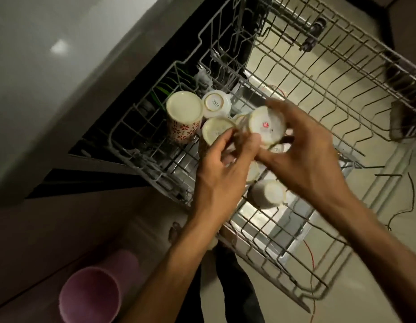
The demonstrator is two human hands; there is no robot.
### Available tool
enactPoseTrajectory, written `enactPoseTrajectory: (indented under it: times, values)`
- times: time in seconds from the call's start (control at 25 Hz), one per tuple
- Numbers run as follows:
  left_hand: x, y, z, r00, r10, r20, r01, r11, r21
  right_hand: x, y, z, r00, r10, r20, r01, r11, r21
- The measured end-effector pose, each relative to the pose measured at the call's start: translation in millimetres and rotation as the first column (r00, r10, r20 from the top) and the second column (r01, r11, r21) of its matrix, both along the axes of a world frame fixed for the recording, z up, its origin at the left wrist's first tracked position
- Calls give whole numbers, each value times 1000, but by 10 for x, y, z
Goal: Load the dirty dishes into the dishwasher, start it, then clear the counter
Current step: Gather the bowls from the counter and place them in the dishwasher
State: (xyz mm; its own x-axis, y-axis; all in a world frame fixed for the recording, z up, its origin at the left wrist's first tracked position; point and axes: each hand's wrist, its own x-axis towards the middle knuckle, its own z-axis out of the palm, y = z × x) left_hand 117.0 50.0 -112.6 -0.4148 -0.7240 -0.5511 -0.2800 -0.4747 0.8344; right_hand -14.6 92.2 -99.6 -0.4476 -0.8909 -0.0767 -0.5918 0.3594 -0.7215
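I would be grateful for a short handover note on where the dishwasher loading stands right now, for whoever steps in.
Left hand: fingers closed on an upside-down cup in the pulled-out upper rack.
Right hand: gripping a second inverted cup, blurred, beside the first and not clearly seated.
Already racked, bottoms up: a red-flowered mug, a white cup behind it, and a mug nearer the person.
A pink cup stands by the counter edge, not loaded.
Done: several cups placed.
Left: seat these two, load the rest, push the rack in, shut the door, start it, clear the counter.
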Motion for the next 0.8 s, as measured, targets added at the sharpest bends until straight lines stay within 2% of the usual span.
enactPoseTrajectory:
  times: [0.16, 0.32, 0.48, 0.8]
  values:
    - [98, -1, -104, 998, 59, -16, -59, 998, -15, -442, -745, -128, 997, -32, -67, 30, 999, -39]
    - [297, 210, -115, 989, 145, 8, -145, 989, -12, -675, -1380, -413, 985, 129, -118, -119, 989, 89]
    - [382, 328, -164, 978, 203, 42, -201, 979, -46, -697, -1627, -618, 948, 252, -195, -225, 962, 153]
    - [481, 350, -64, 970, 238, 53, -232, 968, -100, -795, -1761, -902, 935, 263, -239, -191, 939, 285]
